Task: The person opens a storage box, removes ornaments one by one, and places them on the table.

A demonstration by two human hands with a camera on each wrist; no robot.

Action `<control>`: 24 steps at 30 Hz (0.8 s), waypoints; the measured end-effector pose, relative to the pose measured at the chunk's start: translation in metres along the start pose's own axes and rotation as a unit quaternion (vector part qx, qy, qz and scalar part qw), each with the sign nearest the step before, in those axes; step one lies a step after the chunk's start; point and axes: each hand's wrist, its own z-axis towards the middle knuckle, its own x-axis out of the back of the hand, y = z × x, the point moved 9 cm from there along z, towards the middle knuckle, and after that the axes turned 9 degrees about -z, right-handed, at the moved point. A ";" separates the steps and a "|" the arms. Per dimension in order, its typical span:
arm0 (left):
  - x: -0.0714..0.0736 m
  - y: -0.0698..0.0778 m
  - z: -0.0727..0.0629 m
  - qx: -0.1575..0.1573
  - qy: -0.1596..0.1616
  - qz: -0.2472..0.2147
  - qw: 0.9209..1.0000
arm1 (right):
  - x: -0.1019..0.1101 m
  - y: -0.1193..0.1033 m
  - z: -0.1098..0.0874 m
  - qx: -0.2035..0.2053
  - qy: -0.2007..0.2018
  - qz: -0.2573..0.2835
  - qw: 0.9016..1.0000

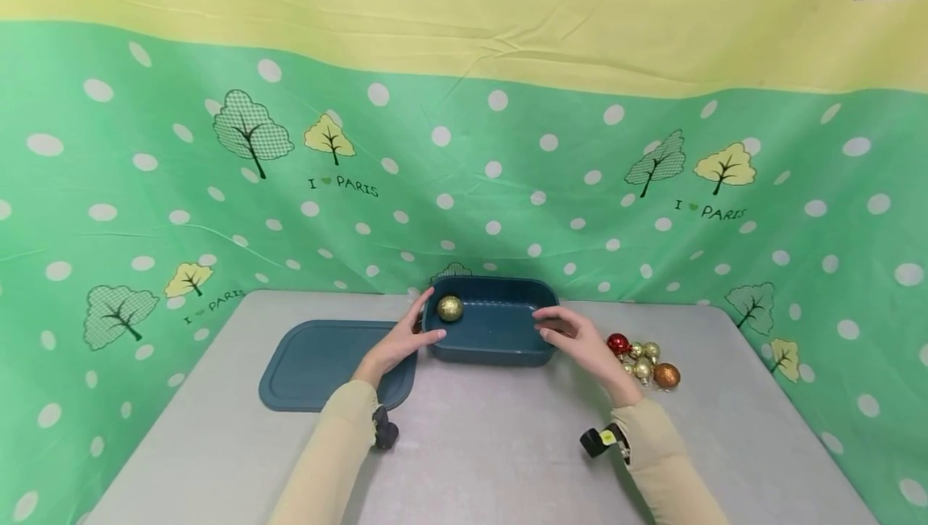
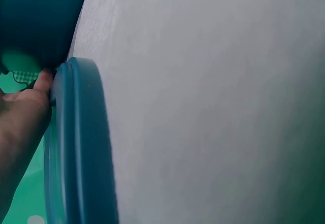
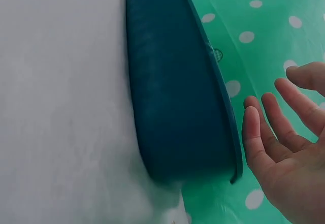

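Observation:
A dark blue rectangular box (image 1: 493, 355) stands at the back of the table, its top uncovered. Inside, near its left end, lies a glittery gold ball ornament (image 1: 450, 308). My left hand (image 1: 397, 341) holds the box's left end, thumb at the front rim and fingers along the side. Over the right end hovers my right hand (image 1: 580, 341), its fingers loosely bent and holding nothing. In the right wrist view this hand (image 3: 289, 142) shows spread fingers beside the box rim, apart from it. The flat blue lid (image 1: 319, 364) lies left of the box, partly under my left forearm.
Right of the box sits a cluster of small ornaments: a red ball (image 1: 618, 344), several gold balls (image 1: 642, 369) and a copper-coloured ball (image 1: 666, 375). A green and yellow printed cloth (image 1: 500, 163) hangs behind and beside the grey table (image 1: 493, 452).

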 end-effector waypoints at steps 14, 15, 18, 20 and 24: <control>0.001 0.002 -0.001 -0.003 0.005 -0.004 1.000 | -0.016 -0.009 0.039 -0.029 0.001 0.054 0.998; 0.001 0.002 -0.001 -0.002 0.004 -0.004 1.000 | -0.018 -0.009 0.041 -0.033 -0.001 0.053 0.998; 0.000 0.003 -0.001 -0.003 -0.001 -0.003 1.000 | -0.025 -0.009 0.050 -0.039 -0.010 0.049 0.998; -0.001 0.004 -0.001 -0.002 -0.006 -0.005 1.000 | -0.030 -0.009 0.055 -0.036 -0.017 0.048 0.998; -0.005 0.015 -0.007 0.004 -0.017 -0.011 1.000 | -0.041 -0.010 0.061 -0.031 -0.031 0.044 0.998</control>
